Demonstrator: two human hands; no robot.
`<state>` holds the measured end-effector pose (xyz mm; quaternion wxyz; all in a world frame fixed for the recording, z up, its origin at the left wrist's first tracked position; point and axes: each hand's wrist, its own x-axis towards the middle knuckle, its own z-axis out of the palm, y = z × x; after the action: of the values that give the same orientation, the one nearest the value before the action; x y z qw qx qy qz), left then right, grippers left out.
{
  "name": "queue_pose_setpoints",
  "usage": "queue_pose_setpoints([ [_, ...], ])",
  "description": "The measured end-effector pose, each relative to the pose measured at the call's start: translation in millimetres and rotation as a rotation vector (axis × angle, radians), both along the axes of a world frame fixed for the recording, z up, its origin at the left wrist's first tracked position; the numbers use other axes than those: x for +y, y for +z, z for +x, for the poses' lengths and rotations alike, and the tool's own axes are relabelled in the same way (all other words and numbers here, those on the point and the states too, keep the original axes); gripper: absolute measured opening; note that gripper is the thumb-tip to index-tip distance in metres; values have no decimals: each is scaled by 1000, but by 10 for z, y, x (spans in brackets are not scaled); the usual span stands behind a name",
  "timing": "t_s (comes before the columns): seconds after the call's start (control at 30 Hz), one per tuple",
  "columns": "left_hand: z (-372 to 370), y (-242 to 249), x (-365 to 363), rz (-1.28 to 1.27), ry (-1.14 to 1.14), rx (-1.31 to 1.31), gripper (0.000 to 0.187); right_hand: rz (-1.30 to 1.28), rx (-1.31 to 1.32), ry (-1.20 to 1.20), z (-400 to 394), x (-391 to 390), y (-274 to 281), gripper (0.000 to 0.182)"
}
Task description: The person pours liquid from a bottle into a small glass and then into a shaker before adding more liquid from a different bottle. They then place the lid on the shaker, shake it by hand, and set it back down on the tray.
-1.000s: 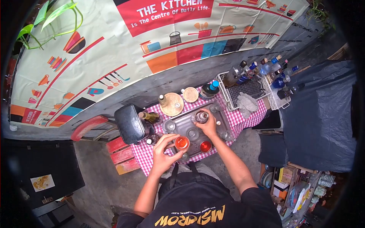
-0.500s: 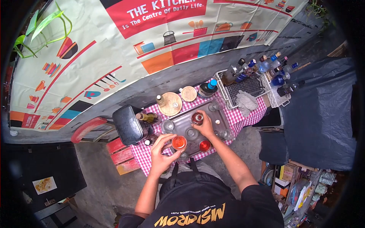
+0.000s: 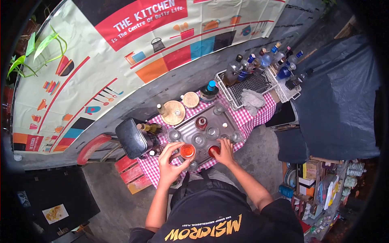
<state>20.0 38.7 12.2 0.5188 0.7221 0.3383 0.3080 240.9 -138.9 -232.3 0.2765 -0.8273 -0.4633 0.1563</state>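
Observation:
My left hand (image 3: 172,163) is wrapped round a glass of orange-red drink (image 3: 187,151), held upright above the tray's near left corner. At the tray's near edge, my right hand (image 3: 225,152) has its fingers round a second glass of red drink (image 3: 214,151). A small dark bottle with red liquid (image 3: 201,123) stands on the metal tray (image 3: 187,130), touched by neither hand. Clear empty glasses (image 3: 198,140) stand close to it, and another clear glass (image 3: 174,135) is at the tray's left side.
Behind the tray are a round wooden board (image 3: 173,112) with a small bottle and a dark bottle with a blue cap (image 3: 209,91). A wire rack (image 3: 229,95) with several bottles and a grey cloth (image 3: 252,101) are at the back right. A black bin (image 3: 131,138) stands left.
My right hand has let go of the small dark bottle, which now stands on the tray, and has moved nearer to me onto the red glass. My left hand still holds its glass.

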Motion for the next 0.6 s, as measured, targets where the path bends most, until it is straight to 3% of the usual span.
queue_pose_setpoints([
  [0.07, 0, 4, -34, -17, -9, -10, 55, -47, -26, 4, -113, -161, -43, 78],
  [0.1, 2, 7, -47, -26, -13, -15, 55, -161, 48, 29, -132, -196, -83, 96],
  [0.23, -5, 51, -98, -2, -47, -7, 56, -235, 153, -5, -229, -236, -292, 101],
  [0.33, -19, 105, -143, 0, -69, 7, 57, -300, 168, -19, -215, -177, -328, 101],
  [0.6, -130, 104, -238, 37, -157, -29, 56, 45, 254, -130, -279, -211, -384, 82],
])
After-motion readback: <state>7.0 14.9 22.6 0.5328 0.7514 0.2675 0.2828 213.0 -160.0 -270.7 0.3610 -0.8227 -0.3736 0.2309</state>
